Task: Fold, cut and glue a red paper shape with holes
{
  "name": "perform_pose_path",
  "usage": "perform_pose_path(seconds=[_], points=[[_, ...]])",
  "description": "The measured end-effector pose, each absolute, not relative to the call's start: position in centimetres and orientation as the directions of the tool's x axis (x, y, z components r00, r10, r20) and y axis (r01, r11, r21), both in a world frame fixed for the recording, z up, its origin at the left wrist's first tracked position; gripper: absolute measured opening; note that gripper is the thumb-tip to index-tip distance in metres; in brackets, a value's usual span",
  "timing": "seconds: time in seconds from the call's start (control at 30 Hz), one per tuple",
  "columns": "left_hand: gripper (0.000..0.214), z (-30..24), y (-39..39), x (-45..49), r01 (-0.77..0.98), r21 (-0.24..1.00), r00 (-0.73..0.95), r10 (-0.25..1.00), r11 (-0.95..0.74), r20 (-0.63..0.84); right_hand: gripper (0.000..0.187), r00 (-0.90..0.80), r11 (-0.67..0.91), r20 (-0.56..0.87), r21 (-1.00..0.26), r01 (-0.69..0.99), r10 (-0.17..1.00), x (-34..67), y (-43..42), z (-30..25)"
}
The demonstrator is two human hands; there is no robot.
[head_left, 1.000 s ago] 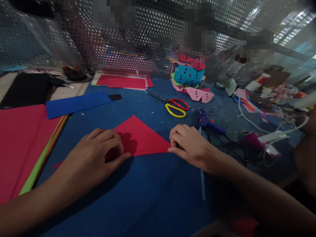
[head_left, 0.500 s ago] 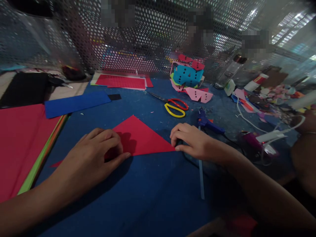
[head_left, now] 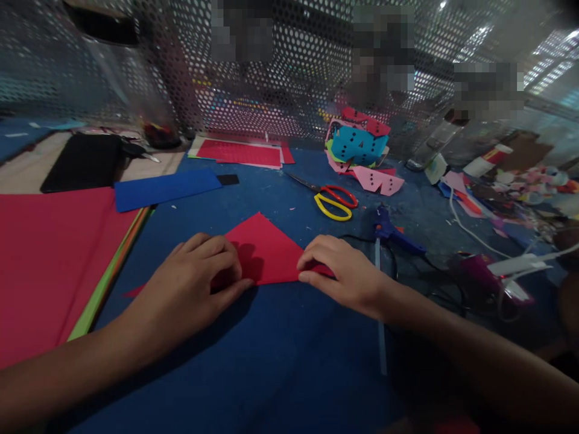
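Note:
A red sheet of paper (head_left: 271, 250), folded into a triangle with its peak pointing away from me, lies on the blue tabletop (head_left: 280, 355). My left hand (head_left: 199, 271) rests over its left part, fingers curled on the paper and thumb along the near folded edge. That hand covers much of the left side; only a thin red tip shows past the wrist. My right hand (head_left: 337, 268) pinches the near edge toward the right corner between thumb and fingers. The right corner pokes out inside its grip.
Beyond the paper lie scissors (head_left: 332, 197) with red and yellow handles. To the right are a blue glue gun (head_left: 395, 232) with a glue stick (head_left: 381, 337) and cables. Cut paper masks (head_left: 359, 144) stand at the back. Stacked coloured sheets (head_left: 49, 259) lie left, near a blue strip (head_left: 167, 188).
My right hand has slid left along the near edge, from the right corner toward the middle. The left hand keeps its place on the paper. The whole view has shifted slightly.

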State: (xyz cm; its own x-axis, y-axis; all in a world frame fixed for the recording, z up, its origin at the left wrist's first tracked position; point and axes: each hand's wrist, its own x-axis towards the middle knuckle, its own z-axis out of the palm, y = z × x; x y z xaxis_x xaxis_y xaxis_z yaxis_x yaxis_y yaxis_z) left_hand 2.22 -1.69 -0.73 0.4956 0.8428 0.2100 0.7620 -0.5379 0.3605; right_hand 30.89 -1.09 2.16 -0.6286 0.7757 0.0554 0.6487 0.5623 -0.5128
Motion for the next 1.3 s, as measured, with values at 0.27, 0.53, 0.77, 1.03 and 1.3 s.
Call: perform_pose_path(seconds=[0.27,0.53,0.77,1.03,1.3], points=[[0.029,-0.4,-1.8,2.4,0.777,0.37,0.478,0.86,-0.509,0.179,0.018,-0.599,0.53,0.024,-0.495,0.688,0.8,29.5,-0.8,1.1],[0.023,0.3,-1.9,1.5,0.785,0.387,0.47,0.872,-0.483,0.137,0.016,-0.593,0.524,0.026,-0.501,0.689,0.805,29.6,-1.0,1.0],[0.029,0.2,-2.2,0.1,0.809,0.376,0.429,0.891,-0.451,0.145,0.017,-0.605,0.535,0.028,-0.502,0.68,0.796,29.7,-0.8,0.8],[0.024,0.2,-3.1,-1.4,0.818,0.394,0.389,0.908,-0.419,0.158,0.017,-0.6,0.525,0.014,-0.5,0.688,0.8,29.7,-0.9,1.0],[0.022,0.0,-3.4,-2.2,0.817,0.402,0.393,0.909,-0.414,0.136,0.014,-0.602,0.527,0.014,-0.5,0.687,0.798,29.7,-0.8,0.7]])
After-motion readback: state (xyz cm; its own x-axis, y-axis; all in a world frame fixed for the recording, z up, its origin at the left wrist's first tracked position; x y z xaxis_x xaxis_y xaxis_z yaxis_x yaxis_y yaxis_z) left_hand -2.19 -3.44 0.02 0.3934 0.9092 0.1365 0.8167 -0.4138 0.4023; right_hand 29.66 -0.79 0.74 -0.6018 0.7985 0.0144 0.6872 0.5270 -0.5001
